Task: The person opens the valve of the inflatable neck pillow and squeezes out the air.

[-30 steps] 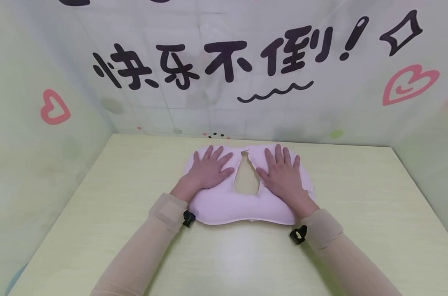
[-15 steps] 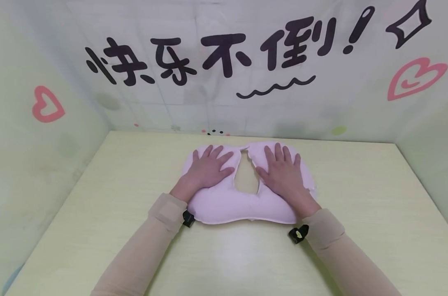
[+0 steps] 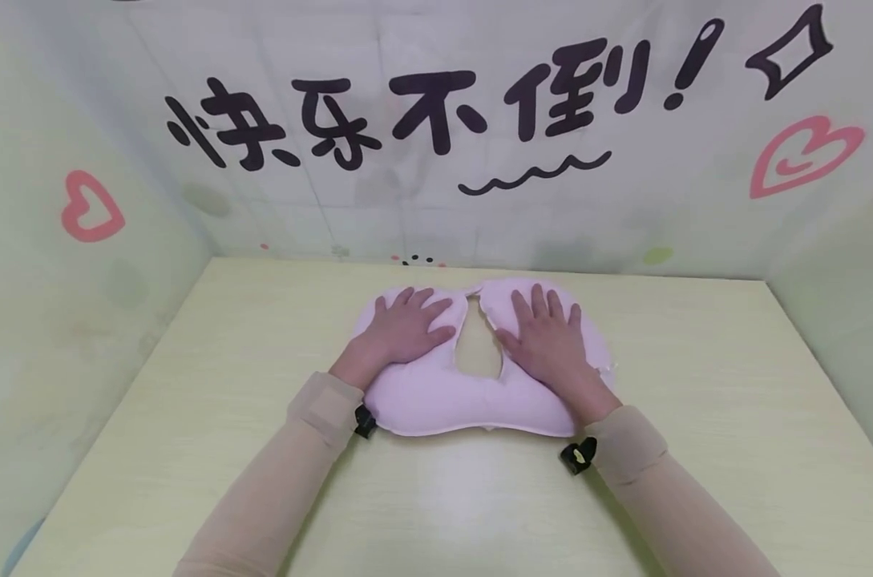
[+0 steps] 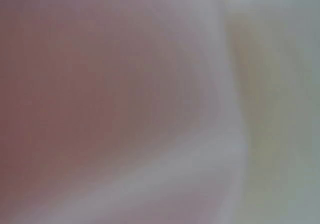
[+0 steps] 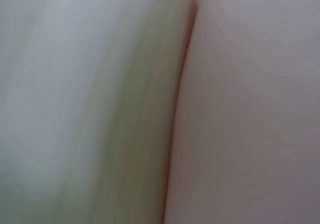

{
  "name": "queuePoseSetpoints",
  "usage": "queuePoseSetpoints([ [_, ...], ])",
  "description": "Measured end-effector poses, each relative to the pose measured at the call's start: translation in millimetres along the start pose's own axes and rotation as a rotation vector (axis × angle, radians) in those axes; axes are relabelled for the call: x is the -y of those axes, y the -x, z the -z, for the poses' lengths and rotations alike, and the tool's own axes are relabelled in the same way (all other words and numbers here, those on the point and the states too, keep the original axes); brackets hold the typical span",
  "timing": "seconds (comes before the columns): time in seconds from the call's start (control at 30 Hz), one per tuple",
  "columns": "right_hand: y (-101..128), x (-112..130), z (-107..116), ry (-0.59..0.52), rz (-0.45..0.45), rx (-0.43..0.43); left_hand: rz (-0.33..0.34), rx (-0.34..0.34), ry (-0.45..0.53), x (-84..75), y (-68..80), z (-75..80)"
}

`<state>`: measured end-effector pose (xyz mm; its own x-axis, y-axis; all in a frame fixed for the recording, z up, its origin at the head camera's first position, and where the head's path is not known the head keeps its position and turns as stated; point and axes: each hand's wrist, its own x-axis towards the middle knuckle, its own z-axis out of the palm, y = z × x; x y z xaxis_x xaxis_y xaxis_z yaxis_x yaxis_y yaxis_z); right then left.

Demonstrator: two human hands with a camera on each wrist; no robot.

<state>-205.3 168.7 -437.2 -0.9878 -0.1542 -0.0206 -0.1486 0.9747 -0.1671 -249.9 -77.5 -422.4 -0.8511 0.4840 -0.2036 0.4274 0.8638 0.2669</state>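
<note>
A small staged booth, not a lived-in room. A pale wooden table [image 3: 191,449] is boxed in on three sides by a cloth backdrop [image 3: 378,216], printed behind it with Chinese lettering [image 3: 407,112] and pink hearts [image 3: 804,156].

Both arms wear snug beige sleeves [image 3: 277,489] with a wide fastened cuff [image 3: 325,409], and a small black clip [image 3: 579,455] sits at each wrist, at 6 o'clock.

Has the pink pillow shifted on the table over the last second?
No. The pink pillow sits equally near the table's far edge; only the camera shifted. Left hand and right hand press it flat.
</note>
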Motion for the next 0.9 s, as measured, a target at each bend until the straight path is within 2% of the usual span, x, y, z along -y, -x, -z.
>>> queuePoseSetpoints([
  [0.1,0.4,-1.2,5.5,-0.019,0.006,0.010,-0.014,0.002,0.004,1.0,-1.6,5.3],
  [0.23,-5.5,-2.4,29.2,-0.093,0.029,-0.062,-0.068,-0.065,-0.007,-1.6,-7.7,20.1],
  [0.3,-11.3,-0.8,41.5,-0.126,0.071,-0.087,-0.096,-0.101,-0.014,-3.6,-13.0,26.8],
  [0.37,-18.1,0.7,46.2,-0.130,0.128,-0.071,-0.122,-0.108,-0.014,-5.4,-18.4,30.2],
  [0.5,-29.9,-0.7,29.4,-0.068,0.183,0.045,-0.164,-0.023,-0.038,-6.9,-28.6,23.3],
  [0.63,-32.0,-8.5,6.0,-0.012,0.143,0.157,-0.160,0.077,-0.101,-7.6,-32.5,10.4],
  [0.73,-31.4,-11.9,-1.5,0.005,0.130,0.153,-0.131,0.095,-0.145,-5.4,-33.3,4.0],
  [0.9,-32.4,-10.4,-3.4,0.004,0.136,0.119,-0.087,0.096,-0.147,-1.2,-34.1,4.0],
])
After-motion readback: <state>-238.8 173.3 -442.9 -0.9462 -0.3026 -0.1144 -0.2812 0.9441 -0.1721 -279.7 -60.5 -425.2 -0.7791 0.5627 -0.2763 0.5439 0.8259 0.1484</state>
